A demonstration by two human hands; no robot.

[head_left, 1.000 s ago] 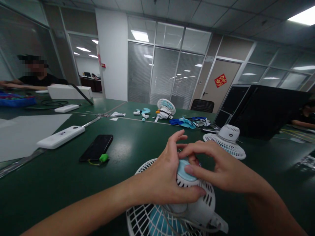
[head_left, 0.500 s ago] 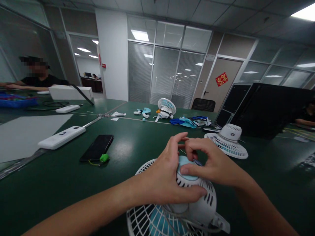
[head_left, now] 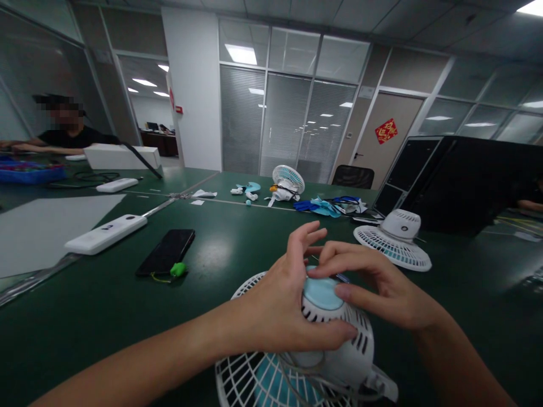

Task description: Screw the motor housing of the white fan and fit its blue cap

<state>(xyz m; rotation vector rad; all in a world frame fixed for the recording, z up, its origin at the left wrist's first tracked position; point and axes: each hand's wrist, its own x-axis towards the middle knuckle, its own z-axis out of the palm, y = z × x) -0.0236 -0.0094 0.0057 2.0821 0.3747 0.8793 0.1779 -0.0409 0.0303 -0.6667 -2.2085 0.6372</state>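
Note:
A white electric fan [head_left: 331, 367] lies with its grille down on the table in front of me, its motor housing pointing up. My left hand [head_left: 292, 305] grips the housing from the left, thumb across the near side and fingers around the far side. On top of the housing sits a round light blue cap [head_left: 323, 293]. My right hand [head_left: 377, 280] has its thumb and fingertips on the cap, at its right and far edges. A grey cord [head_left: 292, 373] loops over the grille. The fingers' far side is partly hidden.
On the green table [head_left: 229, 249] lie a black phone [head_left: 167, 251] with a green charm and a white power strip [head_left: 106, 234]. Other fans [head_left: 401, 226] [head_left: 288, 182], blue gloves [head_left: 322, 207] and a black box-shaped device [head_left: 462, 186] stand farther off. A person [head_left: 68, 130] sits at far left.
My right hand has shifted on the cap: its fingers are straighter and its thumb has moved right, so more of the cap shows. My left hand stays on the housing.

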